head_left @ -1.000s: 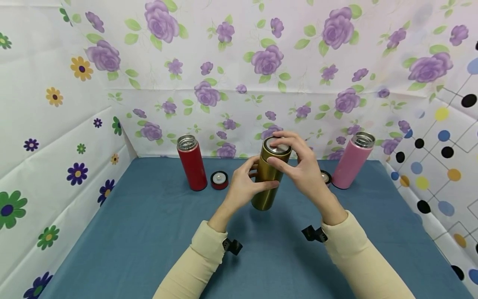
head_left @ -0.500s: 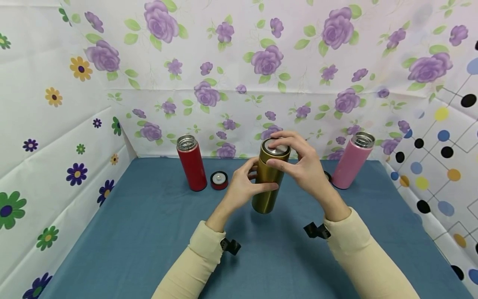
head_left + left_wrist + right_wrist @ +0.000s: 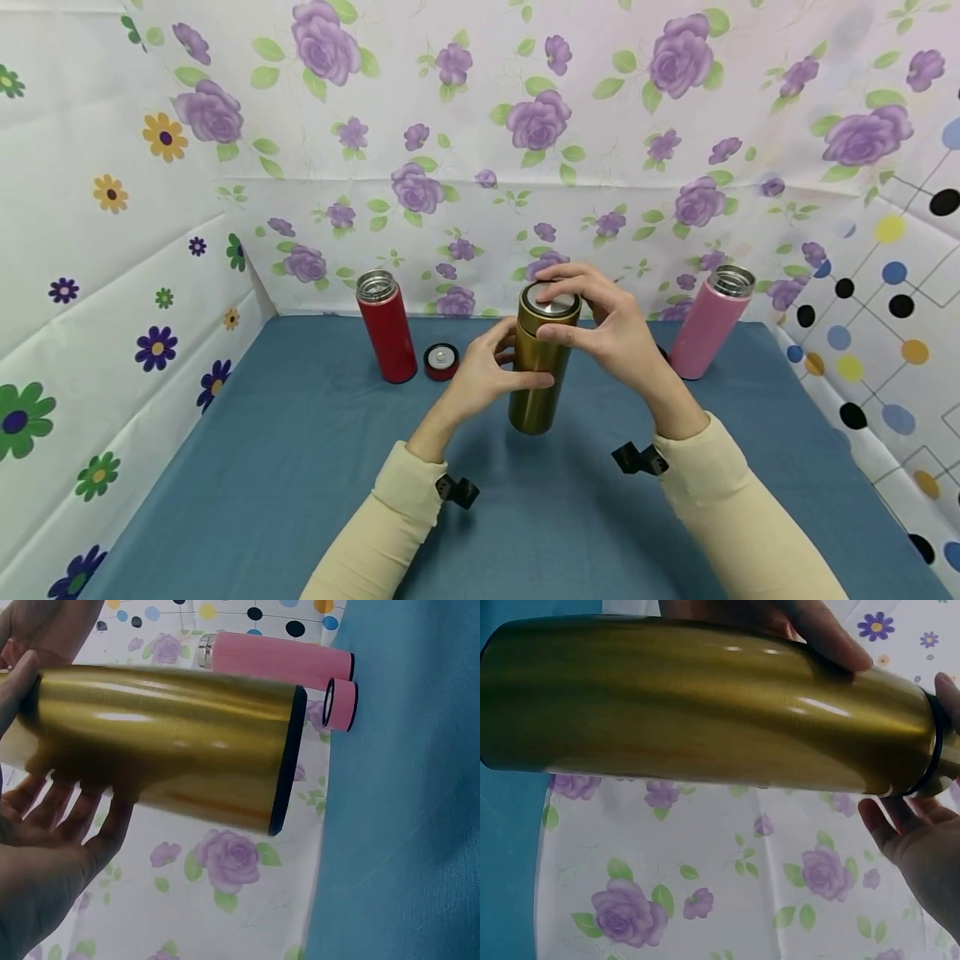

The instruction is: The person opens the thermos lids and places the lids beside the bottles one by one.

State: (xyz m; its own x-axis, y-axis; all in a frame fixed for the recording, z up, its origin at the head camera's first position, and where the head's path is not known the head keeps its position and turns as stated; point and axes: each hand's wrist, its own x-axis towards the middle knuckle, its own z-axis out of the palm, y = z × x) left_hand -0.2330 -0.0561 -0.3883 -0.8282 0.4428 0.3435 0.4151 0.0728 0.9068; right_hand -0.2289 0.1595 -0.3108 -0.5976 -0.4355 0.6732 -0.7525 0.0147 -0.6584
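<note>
A gold thermos flask (image 3: pixel 537 392) with a steel-topped lid (image 3: pixel 551 302) is held slightly tilted over the middle of the blue table. My left hand (image 3: pixel 487 373) grips its body from the left, thumb across the front and fingers behind. My right hand (image 3: pixel 606 327) pinches the lid from the right, thumb at the front of its rim and fingers over the top. In the left wrist view the dark base of the flask (image 3: pixel 172 742) shows, held up from the table. The right wrist view shows the right fingers around the lid end, with a dark ring below the lid.
An open red thermos (image 3: pixel 387 337) stands at the back left, its red lid (image 3: pixel 441 360) upturned beside it. At the back right is an open pink thermos (image 3: pixel 708 329); its pink lid (image 3: pixel 343 705) lies beside it, mostly behind my right hand in the head view. Flowered cloth (image 3: pixel 450 150) hangs behind.
The gold flask has come slightly down and toward me, with both hands still on it. My left forearm has shifted a little left, and the right hand keeps its hold on the lid.
</note>
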